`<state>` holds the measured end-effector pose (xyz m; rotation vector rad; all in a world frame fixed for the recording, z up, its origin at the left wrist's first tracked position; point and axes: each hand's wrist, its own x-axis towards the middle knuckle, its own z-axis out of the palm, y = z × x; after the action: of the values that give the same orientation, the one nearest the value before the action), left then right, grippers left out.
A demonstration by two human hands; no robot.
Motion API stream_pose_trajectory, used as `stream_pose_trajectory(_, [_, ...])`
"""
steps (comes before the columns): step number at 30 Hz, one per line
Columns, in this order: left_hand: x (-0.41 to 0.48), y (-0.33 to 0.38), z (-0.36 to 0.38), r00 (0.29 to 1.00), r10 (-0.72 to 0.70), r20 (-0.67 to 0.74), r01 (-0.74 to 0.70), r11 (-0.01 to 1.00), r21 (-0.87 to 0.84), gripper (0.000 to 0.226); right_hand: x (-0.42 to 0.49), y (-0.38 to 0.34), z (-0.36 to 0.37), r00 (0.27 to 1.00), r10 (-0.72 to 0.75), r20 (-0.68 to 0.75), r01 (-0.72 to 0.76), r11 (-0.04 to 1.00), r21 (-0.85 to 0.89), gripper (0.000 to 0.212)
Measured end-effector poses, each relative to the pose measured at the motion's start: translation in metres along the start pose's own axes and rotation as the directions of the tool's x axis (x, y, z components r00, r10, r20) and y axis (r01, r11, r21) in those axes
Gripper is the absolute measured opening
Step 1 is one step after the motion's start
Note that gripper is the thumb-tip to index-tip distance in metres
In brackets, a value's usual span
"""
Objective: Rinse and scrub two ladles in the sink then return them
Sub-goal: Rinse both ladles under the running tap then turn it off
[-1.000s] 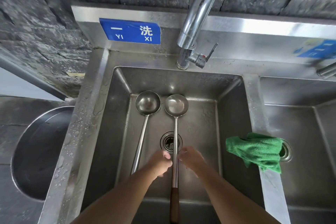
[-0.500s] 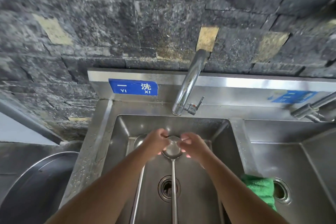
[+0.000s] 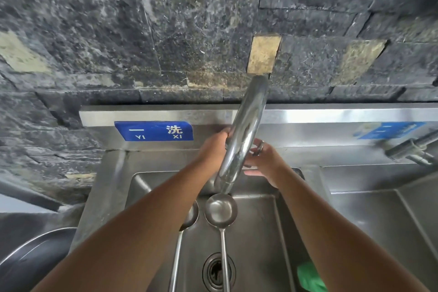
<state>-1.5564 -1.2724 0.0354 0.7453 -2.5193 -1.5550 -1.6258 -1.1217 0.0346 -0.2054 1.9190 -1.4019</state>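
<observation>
A single wide-angle view, worn on the person's head, looks forward and steeply down over both forearms into the sink. It sits close: the faucet rises through the middle, the stone wall fills the upper half, and the drain lies near the bottom edge. Straight lines bow toward the edges. No second view shares the scene.

Faucet base — hidden behind hands

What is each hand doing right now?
Left hand: behind the faucet, grip cannot be told.
Right hand: at the faucet base, fingers curled, grip unclear.
</observation>
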Motion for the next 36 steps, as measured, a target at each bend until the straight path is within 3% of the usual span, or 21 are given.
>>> stream_pose_trajectory(3, [0.005,-0.008,0.002,0.999,0.045,0.0,-0.045,0.998,0.047,0.046,0.008,0.003,-0.002,0.996,0.015,0.093,-0.023,0.996,0.087,0.034])
stream_pose_trajectory(6, [0.004,-0.006,0.005,0.994,0.113,-0.003,-0.113,0.99,0.079,0.039,0.01,0.008,-0.001,0.995,-0.001,0.103,-0.012,0.991,0.13,0.029])
stream_pose_trajectory(10, [0.007,-0.01,0.006,0.997,0.07,0.014,-0.071,0.997,0.039,0.041,0.009,0.011,-0.001,0.992,-0.027,0.124,0.008,0.988,0.156,0.025])
stream_pose_trajectory(21, [0.009,-0.005,0.002,0.995,0.095,-0.004,-0.094,0.991,0.099,0.014,0.007,0.018,0.0,0.985,-0.076,0.152,0.033,0.964,0.265,0.029])
stream_pose_trajectory(26, [0.015,-0.015,0.002,1.0,0.016,-0.025,-0.015,0.999,0.04,0.018,0.002,0.02,0.001,0.98,-0.109,0.169,0.041,0.931,0.364,0.029])
stream_pose_trajectory(28, [0.016,-0.017,0.001,1.0,-0.01,-0.016,0.01,1.0,0.011,0.008,0.001,0.02,0.002,0.98,-0.11,0.166,0.041,0.926,0.375,0.028])
stream_pose_trajectory(36, [0.017,-0.015,0.004,0.999,0.021,-0.026,-0.019,0.998,0.055,0.016,-0.002,0.019,0.003,0.98,-0.108,0.165,0.034,0.918,0.395,0.024])
